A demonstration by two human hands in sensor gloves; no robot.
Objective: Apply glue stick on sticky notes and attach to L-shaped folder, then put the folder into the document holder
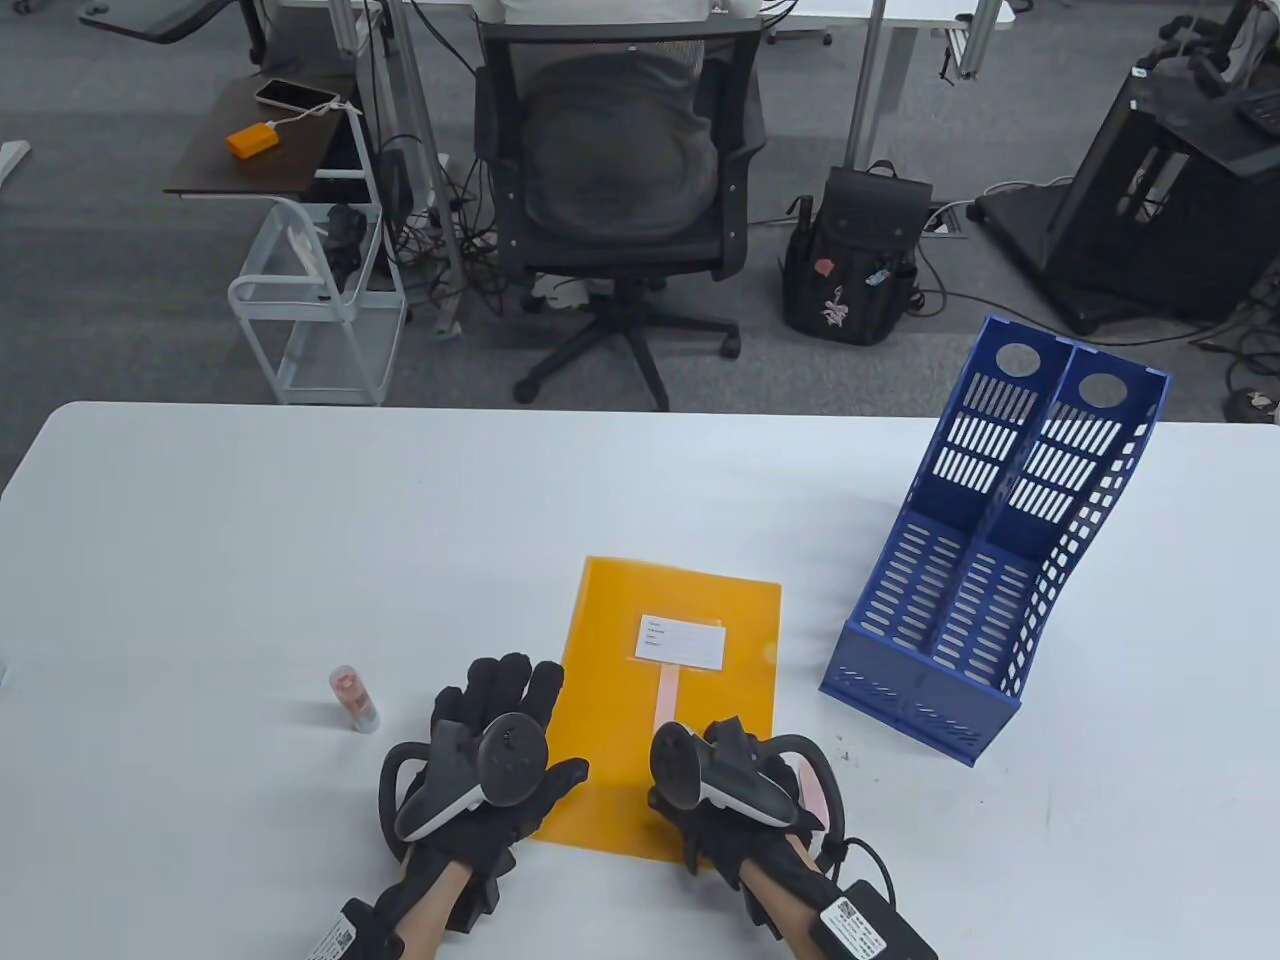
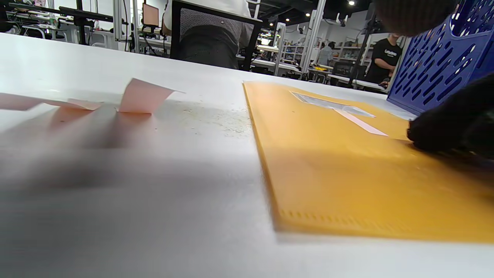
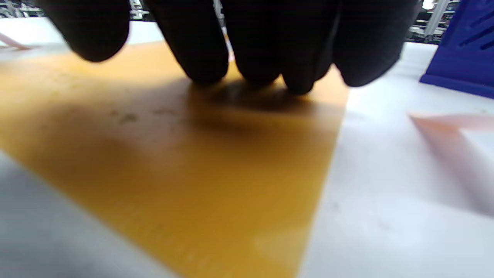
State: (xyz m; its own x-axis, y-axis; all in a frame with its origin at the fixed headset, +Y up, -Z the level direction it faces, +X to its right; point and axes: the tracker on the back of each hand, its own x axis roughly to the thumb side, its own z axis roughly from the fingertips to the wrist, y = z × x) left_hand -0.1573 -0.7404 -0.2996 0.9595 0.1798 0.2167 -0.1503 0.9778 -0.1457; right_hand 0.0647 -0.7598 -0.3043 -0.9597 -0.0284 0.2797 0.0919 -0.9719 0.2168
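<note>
Folder [image 1: 640, 745], orange and L-shaped, lies flat on the white table [image 1: 250, 540] near its front edge, with the blue document holder [image 1: 985, 560] just beside it on the right, tilted back and its two slots open.

Left hand [image 1: 490, 740] rests flat with fingers spread, partly on the table and partly over the folder's left edge; it grips nothing. Right hand [image 1: 725, 775] is on the lower right part of the folder, and the right wrist view shows its fingertips [image 3: 208, 58] curled down and pressing on the orange surface, at the lower end of a pink sticky-note strip [image 1: 665, 695]. Whether they pinch the strip I cannot tell.

Risks, in my judgement: the strip may lift or skew if pressure is released before the glue takes; the smooth folder may slide on the table if the left hand eases off; loose pink notes [image 2: 144, 96] on the table may catch on a glove.

Appearance: glossy plastic, uncreased, bearing a white label [image 1: 682, 640] above the strip. Glue stick [image 1: 355, 697] lies apart, to the left.
</note>
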